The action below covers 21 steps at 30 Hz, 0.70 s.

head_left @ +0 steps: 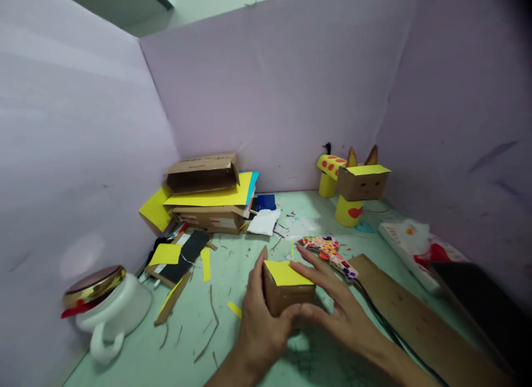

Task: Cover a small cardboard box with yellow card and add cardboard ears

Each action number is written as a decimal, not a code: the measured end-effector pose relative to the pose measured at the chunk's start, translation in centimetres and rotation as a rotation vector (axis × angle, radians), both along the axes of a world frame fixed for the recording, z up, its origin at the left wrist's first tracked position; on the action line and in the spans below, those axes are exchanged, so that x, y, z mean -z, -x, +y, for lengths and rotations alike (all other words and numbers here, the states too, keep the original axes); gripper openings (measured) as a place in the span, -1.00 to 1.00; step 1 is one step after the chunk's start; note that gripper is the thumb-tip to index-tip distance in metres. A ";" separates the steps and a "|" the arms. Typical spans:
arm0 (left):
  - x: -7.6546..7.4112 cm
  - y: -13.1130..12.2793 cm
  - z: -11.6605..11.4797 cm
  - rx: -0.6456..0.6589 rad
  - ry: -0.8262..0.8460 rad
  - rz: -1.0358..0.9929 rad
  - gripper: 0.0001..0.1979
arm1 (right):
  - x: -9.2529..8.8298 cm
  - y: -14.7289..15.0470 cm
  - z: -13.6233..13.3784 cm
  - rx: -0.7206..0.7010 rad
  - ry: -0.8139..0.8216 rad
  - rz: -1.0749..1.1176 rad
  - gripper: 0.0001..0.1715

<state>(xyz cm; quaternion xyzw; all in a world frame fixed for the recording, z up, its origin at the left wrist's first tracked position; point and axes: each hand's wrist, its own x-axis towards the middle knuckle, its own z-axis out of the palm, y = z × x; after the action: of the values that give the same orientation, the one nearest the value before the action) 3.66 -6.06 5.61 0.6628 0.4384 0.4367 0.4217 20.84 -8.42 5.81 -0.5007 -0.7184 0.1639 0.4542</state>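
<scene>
A small brown cardboard box [286, 301] with yellow paper on its top is between my two hands, low over the pale green table [178, 354]. My left hand [261, 315] wraps its left side, thumb across the near face. From the right, my right hand [336, 309] grips it, with its fingers by the yellow top and its thumb near the left thumb. A cardboard point rises behind the left fingers. Just beyond the right hand lies a flower-patterned glue gun [328, 253], its dark cord trailing toward me.
A cardboard cat figure [361, 184] with yellow legs stands at the back right. Boxes [208, 218] and yellow sheets are stacked at the back left. A white mug [116, 309] sits left. Flat cardboard [407, 309] lies right. Paper scraps are scattered about; lilac panels [282, 87] enclose the table.
</scene>
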 end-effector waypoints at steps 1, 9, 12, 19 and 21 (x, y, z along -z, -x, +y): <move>0.1 0.1 0.0 0.003 -0.034 0.022 -0.08 | 0.0 0.0 0.0 0.003 0.010 0.019 -0.22; -0.7 0.8 -0.4 0.146 -0.086 -0.029 -0.09 | -0.2 0.2 0.3 -0.211 0.228 0.318 0.08; -0.6 0.9 -0.3 0.197 -0.078 -0.074 -0.07 | 0.0 0.6 0.1 -0.237 0.286 0.469 0.17; 0.3 1.3 0.0 0.281 -0.269 0.091 -0.05 | 0.3 1.4 -1.0 -0.325 0.540 0.758 0.06; 0.3 1.5 0.1 0.278 -0.349 0.159 -0.04 | 0.3 1.5 -1.1 -0.310 0.536 0.782 0.04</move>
<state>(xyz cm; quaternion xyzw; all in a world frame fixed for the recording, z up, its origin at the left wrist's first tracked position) 2.13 -5.93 5.33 0.8118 0.2927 0.3903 0.3209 19.34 -9.50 5.53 -0.3884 -0.4928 0.5839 0.5152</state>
